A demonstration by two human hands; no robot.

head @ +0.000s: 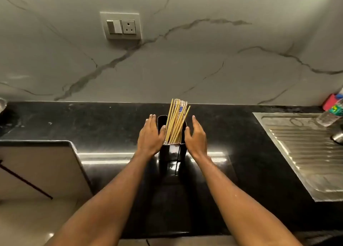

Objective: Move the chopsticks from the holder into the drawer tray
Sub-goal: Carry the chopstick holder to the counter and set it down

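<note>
Black polished stone, glossy and faintly flecked, forms the counter (92,127), backed by a pale marble-look wall (204,63) crossed by grey veins. At the far left a beige, matte panel (37,167) with a rounded corner adjoins the counter. Higher on the wall sits a rectangular off-white switch and socket plate (121,25). The left hand (150,134) lies flat against the left wall of the holder (171,153), its fingers straight and together and the thumb at the rim; it grips nothing. The holder is a tall, square-cornered box of shiny black sheet, upright mid-counter, with a thin vertical seam on its near face. The chopsticks (176,123), slim pale wooden sticks, some in printed paper sleeves, stand bundled inside it, fanning slightly and rising above the rim. The right hand (195,136) is against the holder's right side, fingers extended and loosely spread, thumb touching the rim, holding nothing. Further right lies a ribbed stainless-steel drainboard (306,149), with a clear plastic bottle (332,114) and a red object (330,102) at its far corner.
</note>
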